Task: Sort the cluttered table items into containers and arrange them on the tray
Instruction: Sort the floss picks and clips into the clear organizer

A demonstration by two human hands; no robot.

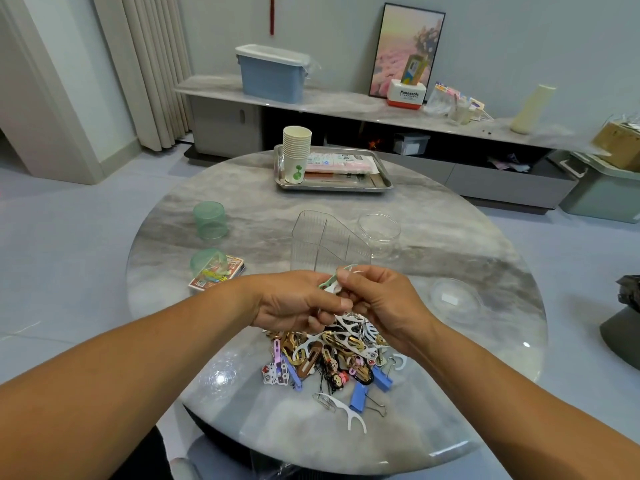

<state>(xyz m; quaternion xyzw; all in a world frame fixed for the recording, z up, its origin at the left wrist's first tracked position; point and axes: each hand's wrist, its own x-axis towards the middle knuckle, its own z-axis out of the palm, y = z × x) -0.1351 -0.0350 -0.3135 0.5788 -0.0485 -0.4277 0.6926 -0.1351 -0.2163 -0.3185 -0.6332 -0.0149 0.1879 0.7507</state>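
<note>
Head view, and both hands are up over the pile of clips and floss picks [332,362] on the round marble table [450,237]: the left hand [294,306] clutches a bunch of white floss picks [332,289], while the right hand [381,303] pinches one of that bunch between thumb and fingertips. Just behind them stands the clear divided organizer [325,240], with a clear jar [379,235] beside it. The metal tray [382,183] with the paper cup stack [296,154] sits at the far edge.
</note>
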